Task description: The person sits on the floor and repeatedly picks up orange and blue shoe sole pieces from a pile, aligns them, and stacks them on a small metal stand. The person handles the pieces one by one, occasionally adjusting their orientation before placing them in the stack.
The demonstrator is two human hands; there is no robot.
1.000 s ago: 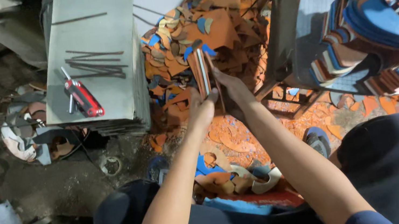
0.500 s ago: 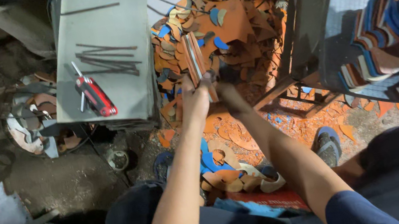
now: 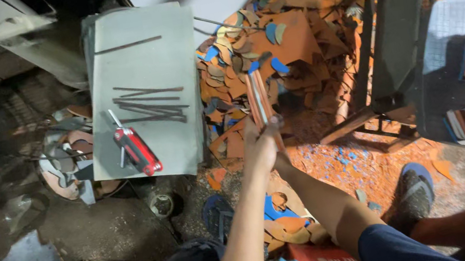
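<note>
**Thin stack of cut sheets gripped at its lower end**

At frame centre the left hand (image 3: pixel 260 148) is closed round the bottom of a narrow stack of orange sheet pieces (image 3: pixel 258 99), held upright on edge. The right hand (image 3: pixel 281 155) sits just behind it, mostly hidden; its grip cannot be told. The stack looks light, flat and somewhat flexible, likely to fan apart, so a pinch low across all layers suits it. Beyond lies a heap of orange and blue offcuts (image 3: pixel 287 44). Upper left, a grey board (image 3: pixel 142 89) carries thin metal rods (image 3: pixel 152 106) and a red folding tool (image 3: pixel 137 150).
</note>
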